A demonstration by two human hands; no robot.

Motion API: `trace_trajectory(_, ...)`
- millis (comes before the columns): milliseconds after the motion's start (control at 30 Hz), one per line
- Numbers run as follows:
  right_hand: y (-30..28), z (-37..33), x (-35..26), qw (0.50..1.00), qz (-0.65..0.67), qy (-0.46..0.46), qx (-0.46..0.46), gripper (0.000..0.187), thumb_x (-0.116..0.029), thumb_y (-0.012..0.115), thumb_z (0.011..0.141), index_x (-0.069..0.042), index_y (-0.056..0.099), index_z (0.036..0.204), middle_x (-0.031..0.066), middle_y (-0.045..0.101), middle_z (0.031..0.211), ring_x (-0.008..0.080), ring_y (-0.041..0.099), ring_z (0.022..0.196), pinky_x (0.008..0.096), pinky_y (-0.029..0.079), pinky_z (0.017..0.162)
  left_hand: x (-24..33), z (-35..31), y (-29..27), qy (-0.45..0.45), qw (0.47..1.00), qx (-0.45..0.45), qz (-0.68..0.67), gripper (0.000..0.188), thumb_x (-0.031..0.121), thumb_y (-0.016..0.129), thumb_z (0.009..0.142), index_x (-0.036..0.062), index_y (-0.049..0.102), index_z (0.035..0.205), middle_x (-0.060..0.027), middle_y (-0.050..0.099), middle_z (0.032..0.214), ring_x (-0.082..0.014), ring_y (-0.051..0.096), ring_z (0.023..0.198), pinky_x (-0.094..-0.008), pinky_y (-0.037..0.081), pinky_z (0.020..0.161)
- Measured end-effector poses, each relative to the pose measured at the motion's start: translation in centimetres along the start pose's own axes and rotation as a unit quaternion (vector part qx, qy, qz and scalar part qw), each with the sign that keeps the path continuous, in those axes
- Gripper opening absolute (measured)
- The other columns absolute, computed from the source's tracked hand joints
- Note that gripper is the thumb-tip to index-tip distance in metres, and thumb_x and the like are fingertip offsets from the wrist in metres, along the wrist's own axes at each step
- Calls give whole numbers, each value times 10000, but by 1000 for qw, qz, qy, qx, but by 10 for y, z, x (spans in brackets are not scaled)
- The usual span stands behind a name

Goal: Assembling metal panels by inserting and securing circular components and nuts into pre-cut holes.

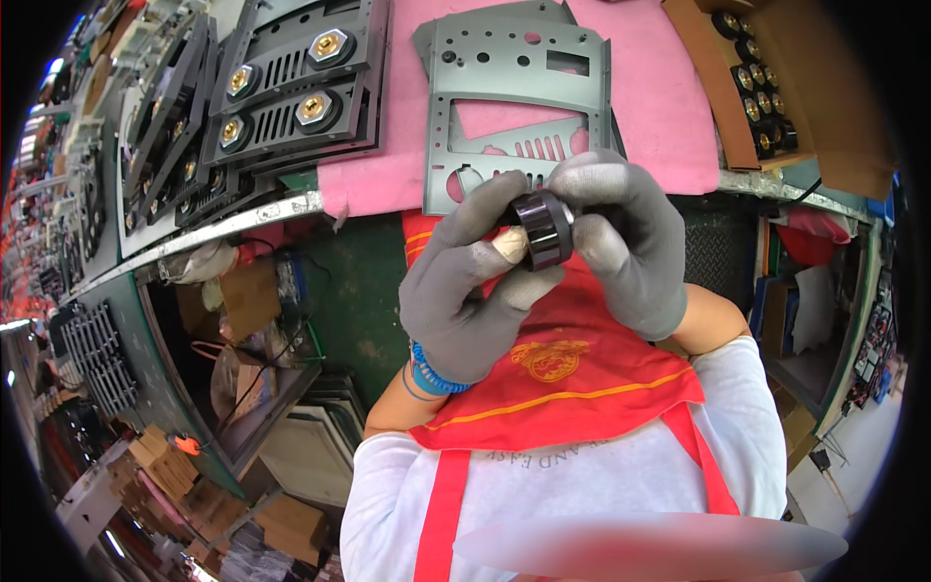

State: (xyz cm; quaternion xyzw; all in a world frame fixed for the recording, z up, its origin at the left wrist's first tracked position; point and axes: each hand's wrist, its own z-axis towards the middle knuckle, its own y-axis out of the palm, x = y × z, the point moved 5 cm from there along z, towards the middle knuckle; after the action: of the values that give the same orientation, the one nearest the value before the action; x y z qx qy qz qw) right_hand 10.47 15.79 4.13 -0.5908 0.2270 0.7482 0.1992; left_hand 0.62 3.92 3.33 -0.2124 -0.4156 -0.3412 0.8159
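Both of my hands wear grey gloves and meet in front of the metal panel. A glossy black round knob-like part (546,231) is held on edge between them. My left hand (465,291) is closed on its left side, with the fingertips curled against it. My right hand (630,242) pinches its right side between thumb and fingers. A small silvery bit shows at the right fingertips; I cannot tell what it is. Just beyond the hands lies a grey sheet-metal panel (514,82) with holes, slots and a large cut-out. Its near edge is partly covered by my fingers.
Pink padding (669,116) covers the bench under the panel. Stacked dark panels (281,92) with gold-centred hex fittings stand at the left. An open cardboard box (732,160) at the far right holds several black round parts (761,92). Below the bench are shelves with cartons (247,296).
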Motion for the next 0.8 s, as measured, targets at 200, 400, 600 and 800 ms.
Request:
trace_trajectory(200,16,-9,5,994,80,73,10,273,33,588,847,27,577,1120,113,584,1062,170,579,986,304,461,882,-3,-16,-10,-47,999,11,-10,361,116,796,753,5,544,987,-281,581,1220,-343,642,1054,-375,540,857)
trace_trajectory(400,30,-11,-11,964,-166,-191,-82,307,75,651,696,-95,648,951,130,563,1105,261,566,1011,345,458,842,-9,-33,-16,-240,921,134,-276,273,95,726,833,-55,565,994,-182,626,1170,-212,637,963,-348,514,870)
trace_trajectory(600,54,-2,-28,885,-134,-248,-370,78,-156,593,838,-96,640,853,102,638,1107,274,582,1020,487,382,927,-22,-46,-4,-508,724,50,-465,290,275,568,957,21,577,1096,-62,644,1016,-147,636,920,-272,525,759)
trace_trajectory(800,-2,34,-15,932,-315,-153,-96,274,-14,578,841,-52,638,1106,88,615,1135,167,591,952,294,475,770,-30,-45,-17,-315,746,-35,-585,501,401,618,906,-20,549,1170,-185,578,1158,-256,624,968,-372,508,830)
